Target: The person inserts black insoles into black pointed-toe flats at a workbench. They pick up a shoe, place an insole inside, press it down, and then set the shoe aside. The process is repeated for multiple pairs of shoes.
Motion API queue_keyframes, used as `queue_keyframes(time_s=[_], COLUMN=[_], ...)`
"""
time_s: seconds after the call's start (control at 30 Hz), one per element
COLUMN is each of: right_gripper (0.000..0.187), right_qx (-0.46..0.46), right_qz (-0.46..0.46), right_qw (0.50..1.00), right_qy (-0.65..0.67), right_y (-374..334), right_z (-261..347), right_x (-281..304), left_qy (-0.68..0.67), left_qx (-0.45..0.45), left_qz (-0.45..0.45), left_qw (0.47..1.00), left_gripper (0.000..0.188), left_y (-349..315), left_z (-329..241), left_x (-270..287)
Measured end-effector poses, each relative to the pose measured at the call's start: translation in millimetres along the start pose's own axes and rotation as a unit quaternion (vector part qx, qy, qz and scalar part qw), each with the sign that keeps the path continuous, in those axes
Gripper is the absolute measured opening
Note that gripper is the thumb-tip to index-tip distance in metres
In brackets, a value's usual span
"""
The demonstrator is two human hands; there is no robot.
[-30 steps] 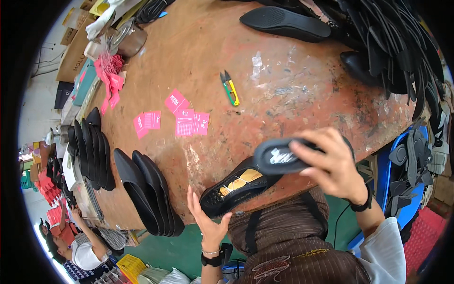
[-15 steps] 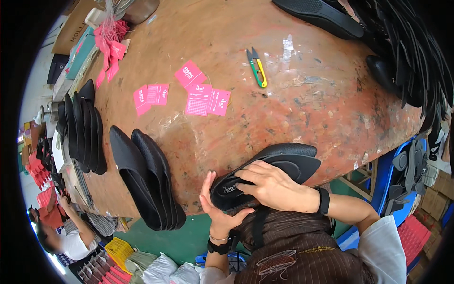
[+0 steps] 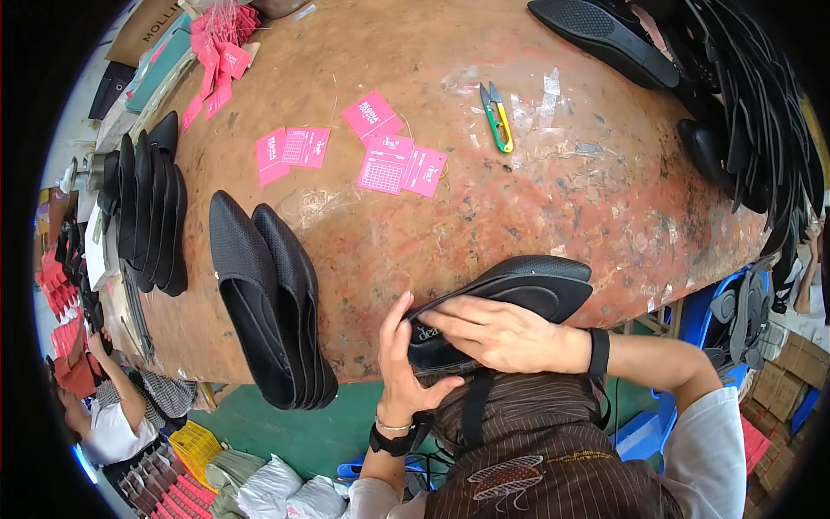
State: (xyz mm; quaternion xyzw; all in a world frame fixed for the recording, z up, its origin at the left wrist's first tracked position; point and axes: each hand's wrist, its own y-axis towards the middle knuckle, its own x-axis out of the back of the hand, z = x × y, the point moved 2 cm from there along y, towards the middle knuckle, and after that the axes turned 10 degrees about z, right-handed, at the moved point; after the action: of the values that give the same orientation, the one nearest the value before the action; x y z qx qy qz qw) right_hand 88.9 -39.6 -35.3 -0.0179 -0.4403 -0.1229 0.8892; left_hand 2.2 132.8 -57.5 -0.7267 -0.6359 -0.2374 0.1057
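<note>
A black pointed flat shoe (image 3: pixel 546 298) lies at the table's near edge, toe to the right, another black upper showing along its far side. My left hand (image 3: pixel 403 368) cups its heel between outstretched fingers and a spread thumb. Inside the shoe, my right hand (image 3: pixel 497 333) lies over the insole with fingers extended and close together; the fingertips are partly hidden. Light printing shows on the insole beside them. To the left stands a nested row of black pointed flats (image 3: pixel 275 320), nearest to my left hand.
Pink tags (image 3: pixel 385 164) lie mid-table near green-and-yellow thread snips (image 3: pixel 496 119). More black flats (image 3: pixel 156 212) stand at the far left, with bundled pink tags (image 3: pixel 220 52) beyond. Black shoes (image 3: pixel 605 39) and hanging black strips (image 3: pixel 761 112) occupy the far right. Another person (image 3: pixel 121 406) works at left.
My right fingers have flattened from a bent pinch near the heel print and lie along the insole. The left hand still cups the heel. The whole view has shifted slightly.
</note>
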Motion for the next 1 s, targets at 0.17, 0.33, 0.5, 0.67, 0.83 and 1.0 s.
queue_keyframes(time_s=[0.17,0.33,0.5,0.67,0.83,1.0], right_gripper=[0.042,0.035,0.041,0.020,0.024,0.030], right_qx=[0.051,-0.073,-0.157,-0.382,-0.364,-0.310], right_qz=[0.071,0.056,0.047,-0.328,-0.218,-0.147], right_qw=[0.994,0.995,0.981,0.822,0.894,0.939], right_qy=[0.072,-0.023,-0.099,-0.265,0.145,0.016], right_y=[10.1,-8.6,-22.7,-34.8,-47.5,-78.6], right_z=[-10.0,5.0,12.5,-25.9,-30.5,44.7], right_x=[-14.6,-1.0,8.8,71.5,97.9,42.6], left_qy=[-0.020,-0.017,0.022,0.153,0.235,0.320], left_qx=[0.032,0.049,0.079,0.106,0.136,0.095], left_qz=[-0.009,-0.054,-0.082,0.062,0.267,0.296], left_qw=[0.999,0.997,0.993,0.981,0.925,0.895], left_gripper=[0.036,0.020,0.028,0.061,0.057,0.036], left_y=[4.1,0.7,9.0,11.1,30.1,25.2], left_z=[-2.5,-0.9,-18.7,-73.2,-108.1,-94.3], left_x=[2.6,-3.6,-13.0,-48.8,-83.5,-103.7])
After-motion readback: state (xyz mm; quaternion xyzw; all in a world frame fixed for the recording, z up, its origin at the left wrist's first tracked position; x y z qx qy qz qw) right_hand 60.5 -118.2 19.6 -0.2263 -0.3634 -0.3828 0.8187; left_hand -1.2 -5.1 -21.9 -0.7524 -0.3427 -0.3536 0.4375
